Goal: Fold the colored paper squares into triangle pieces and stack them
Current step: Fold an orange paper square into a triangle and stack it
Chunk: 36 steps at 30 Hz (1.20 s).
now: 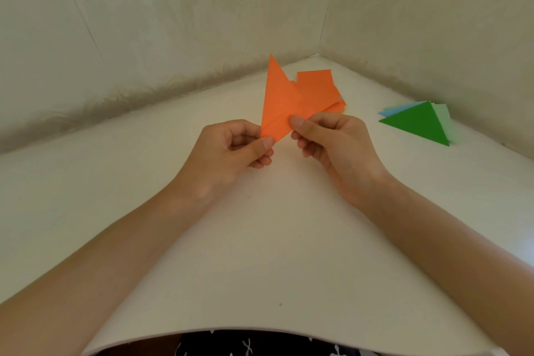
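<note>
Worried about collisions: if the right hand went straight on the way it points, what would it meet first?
The right hand points up-left, so first the orange paper it pinches, then probably the left hand.

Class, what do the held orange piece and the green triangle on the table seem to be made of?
Orange piece: probably thin matte paper, given its sharp creases and that it stands up from a pinch. Green triangle: apparently the same matte paper, with crisp folded edges and no shine.

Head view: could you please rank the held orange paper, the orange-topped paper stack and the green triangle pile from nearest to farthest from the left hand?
1. The held orange paper: in the left hand's grip, at centre.
2. The orange-topped paper stack: on the table behind it, right of centre.
3. The green triangle pile: far right on the table.
</note>
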Each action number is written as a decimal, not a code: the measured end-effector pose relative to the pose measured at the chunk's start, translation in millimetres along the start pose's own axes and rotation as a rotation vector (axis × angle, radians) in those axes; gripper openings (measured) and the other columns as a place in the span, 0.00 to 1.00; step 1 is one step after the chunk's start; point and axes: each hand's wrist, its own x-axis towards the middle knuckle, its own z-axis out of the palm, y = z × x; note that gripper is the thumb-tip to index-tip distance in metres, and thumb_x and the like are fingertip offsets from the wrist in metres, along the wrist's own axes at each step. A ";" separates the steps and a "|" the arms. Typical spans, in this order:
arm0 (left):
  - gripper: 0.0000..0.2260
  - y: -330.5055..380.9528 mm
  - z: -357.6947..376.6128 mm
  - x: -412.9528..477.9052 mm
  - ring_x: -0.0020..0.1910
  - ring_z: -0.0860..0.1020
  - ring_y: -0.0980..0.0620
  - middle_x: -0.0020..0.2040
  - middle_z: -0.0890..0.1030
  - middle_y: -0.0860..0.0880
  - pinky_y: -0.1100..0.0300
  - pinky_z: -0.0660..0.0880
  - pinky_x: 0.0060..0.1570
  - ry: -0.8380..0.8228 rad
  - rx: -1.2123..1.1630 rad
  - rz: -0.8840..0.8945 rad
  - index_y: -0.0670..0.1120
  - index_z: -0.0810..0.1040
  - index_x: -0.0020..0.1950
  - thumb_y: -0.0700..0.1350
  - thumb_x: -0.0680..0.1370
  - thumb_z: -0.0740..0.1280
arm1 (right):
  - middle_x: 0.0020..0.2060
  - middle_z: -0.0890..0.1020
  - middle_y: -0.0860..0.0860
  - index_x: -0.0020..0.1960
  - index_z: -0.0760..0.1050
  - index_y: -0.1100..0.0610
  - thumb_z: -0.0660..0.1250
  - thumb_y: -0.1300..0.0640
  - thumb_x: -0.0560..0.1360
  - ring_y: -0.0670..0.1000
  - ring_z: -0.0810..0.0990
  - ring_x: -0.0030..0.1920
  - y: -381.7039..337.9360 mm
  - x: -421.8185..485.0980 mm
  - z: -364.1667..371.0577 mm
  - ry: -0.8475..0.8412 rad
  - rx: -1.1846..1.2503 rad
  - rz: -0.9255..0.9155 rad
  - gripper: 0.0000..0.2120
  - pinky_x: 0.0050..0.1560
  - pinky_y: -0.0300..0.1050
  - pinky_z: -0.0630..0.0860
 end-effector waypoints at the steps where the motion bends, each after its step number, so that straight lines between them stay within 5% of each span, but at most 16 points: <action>1: 0.05 -0.1 0.2 0.0 0.31 0.79 0.59 0.30 0.81 0.53 0.68 0.76 0.36 0.003 -0.001 -0.006 0.42 0.78 0.41 0.35 0.75 0.67 | 0.30 0.78 0.52 0.37 0.78 0.63 0.70 0.62 0.73 0.47 0.73 0.31 -1.7 1.4 -2.2 0.015 0.030 0.004 0.07 0.33 0.37 0.71; 8: 0.06 1.8 1.4 -2.3 0.29 0.78 0.59 0.29 0.80 0.53 0.68 0.76 0.35 0.025 0.012 0.004 0.43 0.78 0.40 0.34 0.75 0.67 | 0.31 0.78 0.52 0.40 0.77 0.63 0.67 0.64 0.75 0.45 0.73 0.30 -6.6 4.5 -7.8 0.016 0.114 0.008 0.05 0.31 0.35 0.71; 16: 0.09 3.0 -0.9 -3.0 0.30 0.70 0.58 0.32 0.73 0.47 0.68 0.70 0.32 0.059 0.108 0.043 0.35 0.78 0.41 0.42 0.75 0.70 | 0.32 0.79 0.51 0.40 0.77 0.60 0.67 0.65 0.74 0.47 0.74 0.32 -5.9 -4.2 -2.3 -0.269 -0.140 0.013 0.05 0.33 0.38 0.71; 20: 0.07 3.8 -2.4 -3.4 0.27 0.68 0.58 0.27 0.72 0.53 0.67 0.65 0.28 0.032 0.179 0.007 0.46 0.80 0.37 0.45 0.75 0.69 | 0.31 0.79 0.51 0.38 0.77 0.60 0.67 0.65 0.74 0.46 0.75 0.30 -7.7 -0.2 -5.3 -0.132 -0.052 -0.022 0.06 0.32 0.37 0.71; 28: 0.16 7.8 -8.8 -0.8 0.35 0.80 0.52 0.36 0.83 0.47 0.64 0.74 0.31 0.114 -0.114 -0.108 0.43 0.80 0.46 0.53 0.79 0.59 | 0.30 0.79 0.50 0.39 0.77 0.61 0.67 0.64 0.74 0.46 0.75 0.30 -2.0 1.0 -5.4 -0.137 -0.091 -0.037 0.06 0.32 0.37 0.72; 31: 0.10 5.4 -6.2 -1.7 0.36 0.82 0.52 0.37 0.84 0.47 0.64 0.76 0.33 0.074 -0.065 -0.099 0.42 0.79 0.45 0.46 0.80 0.62 | 0.33 0.80 0.51 0.44 0.77 0.61 0.68 0.63 0.74 0.44 0.77 0.32 1.9 -3.6 1.3 -0.167 -0.194 -0.073 0.01 0.34 0.37 0.73; 34: 0.06 3.7 -8.1 -1.3 0.36 0.81 0.54 0.37 0.84 0.48 0.66 0.75 0.33 0.086 -0.094 -0.082 0.42 0.79 0.46 0.43 0.76 0.66 | 0.44 0.80 0.53 0.59 0.71 0.52 0.68 0.62 0.74 0.47 0.82 0.37 -0.5 -6.2 3.5 -0.127 -0.183 -0.128 0.15 0.39 0.40 0.77; 36: 0.08 3.7 -9.3 -0.9 0.37 0.81 0.54 0.38 0.84 0.47 0.66 0.75 0.33 0.085 -0.130 -0.092 0.42 0.80 0.46 0.46 0.73 0.68 | 0.48 0.78 0.52 0.60 0.67 0.44 0.66 0.60 0.76 0.51 0.83 0.41 -3.9 -7.0 1.7 -0.134 -0.160 -0.198 0.17 0.42 0.43 0.78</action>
